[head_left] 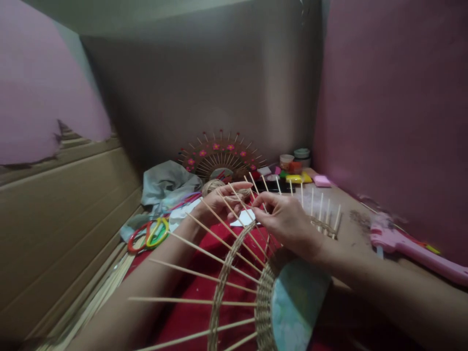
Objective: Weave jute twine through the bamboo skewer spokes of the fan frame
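Fan: the woven fan [263, 304] stood before the person over red cloth, its sticks spread outward from a blue-green centre [298, 304]; a separate outer band [218, 288] of twine ran partway round.
Left hand: the left hand [214, 204] lay behind the sticks, forefinger straight and the others loosely curled; whether they gripped twine could not be told.
Right hand: the right hand [288, 222] pinched the fan between thumb and forefinger near the outer band's upper end; whether on stick or strand was unclear.
Table: a brown tabletop [349, 197], partly covered by the red cloth [190, 282].
Walls: a grey wall [197, 87] closed the back, a pink wall [395, 107] the right; on the left a pink sheet [40, 83], ragged along its lower edge, hung above brown cardboard [66, 214].
Back: a flowered fan [216, 146] leaned near the grey wall, a twine ball [212, 186] before it, tubs [302, 157] to its right.
Left side: a crumpled grey bag [166, 181], red and yellow loop handles [148, 239], loose sticks [109, 287].
Right side: a pink glue gun [405, 243].
Writing: any print on the yellow packet [297, 179] and pink packet [321, 181] was too small to read.
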### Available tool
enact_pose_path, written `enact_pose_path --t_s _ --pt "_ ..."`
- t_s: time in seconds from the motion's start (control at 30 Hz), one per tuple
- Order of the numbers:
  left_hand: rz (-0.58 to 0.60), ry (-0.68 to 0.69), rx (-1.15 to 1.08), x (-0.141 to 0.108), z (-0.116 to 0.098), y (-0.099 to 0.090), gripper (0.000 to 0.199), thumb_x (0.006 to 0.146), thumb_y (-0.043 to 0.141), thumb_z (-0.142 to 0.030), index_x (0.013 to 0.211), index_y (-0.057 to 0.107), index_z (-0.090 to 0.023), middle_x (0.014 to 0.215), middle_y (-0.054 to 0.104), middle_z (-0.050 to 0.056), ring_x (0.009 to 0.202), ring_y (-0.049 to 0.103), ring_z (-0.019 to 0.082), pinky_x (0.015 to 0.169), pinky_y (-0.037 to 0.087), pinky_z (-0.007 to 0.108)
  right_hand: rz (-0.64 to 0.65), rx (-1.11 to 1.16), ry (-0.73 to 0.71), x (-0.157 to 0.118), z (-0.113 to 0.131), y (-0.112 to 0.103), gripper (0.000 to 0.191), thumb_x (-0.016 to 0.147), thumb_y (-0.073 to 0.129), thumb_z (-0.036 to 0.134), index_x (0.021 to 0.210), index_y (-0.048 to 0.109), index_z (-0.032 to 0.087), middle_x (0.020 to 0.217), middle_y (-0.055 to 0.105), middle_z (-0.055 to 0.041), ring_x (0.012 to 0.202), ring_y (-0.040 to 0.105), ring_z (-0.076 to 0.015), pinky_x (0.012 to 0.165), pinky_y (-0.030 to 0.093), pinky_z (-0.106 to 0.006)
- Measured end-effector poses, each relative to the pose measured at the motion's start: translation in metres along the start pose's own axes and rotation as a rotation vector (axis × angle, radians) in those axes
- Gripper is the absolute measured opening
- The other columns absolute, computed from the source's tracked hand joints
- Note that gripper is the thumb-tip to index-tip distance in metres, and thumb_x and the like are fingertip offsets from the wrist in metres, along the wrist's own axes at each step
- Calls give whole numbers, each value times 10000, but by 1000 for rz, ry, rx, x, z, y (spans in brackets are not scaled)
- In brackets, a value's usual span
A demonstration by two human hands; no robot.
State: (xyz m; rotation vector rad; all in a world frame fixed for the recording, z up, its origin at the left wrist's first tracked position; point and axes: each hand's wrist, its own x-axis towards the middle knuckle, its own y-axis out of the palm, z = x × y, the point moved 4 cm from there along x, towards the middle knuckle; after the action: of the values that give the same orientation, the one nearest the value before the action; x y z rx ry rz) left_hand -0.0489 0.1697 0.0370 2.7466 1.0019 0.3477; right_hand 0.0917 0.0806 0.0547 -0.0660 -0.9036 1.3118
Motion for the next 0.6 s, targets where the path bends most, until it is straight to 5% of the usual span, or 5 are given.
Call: enact_pose_path --t_s 0.2,0.43,0.6 --pt "138 -67 80 1 11 6 236 669 726 -210 896 704 -146 636 658 54 438 563 105 394 423 184 -13 -15 -2 -1 -4 -1 97 734 547 211 741 644 201 519 483 23 474 348 -84 473 251 -248" --pt "76 -122 227 1 16 -4 198 663 735 -283 764 700 -117 644 666 74 487 587 114 454 463 198 25 44 -10 -2 -3 -6 138 754 510 218 787 642 196 562 510 11 508 392 -91 493 271 -247" --pt "177 -175 344 -6 6 -8 166 600 758 -228 699 731 -98 697 672 109 572 612 164 500 491 242 35 75 24 1 -5 -10 141 721 505 162 765 638 180 529 462 26 500 378 -86 491 270 -242"
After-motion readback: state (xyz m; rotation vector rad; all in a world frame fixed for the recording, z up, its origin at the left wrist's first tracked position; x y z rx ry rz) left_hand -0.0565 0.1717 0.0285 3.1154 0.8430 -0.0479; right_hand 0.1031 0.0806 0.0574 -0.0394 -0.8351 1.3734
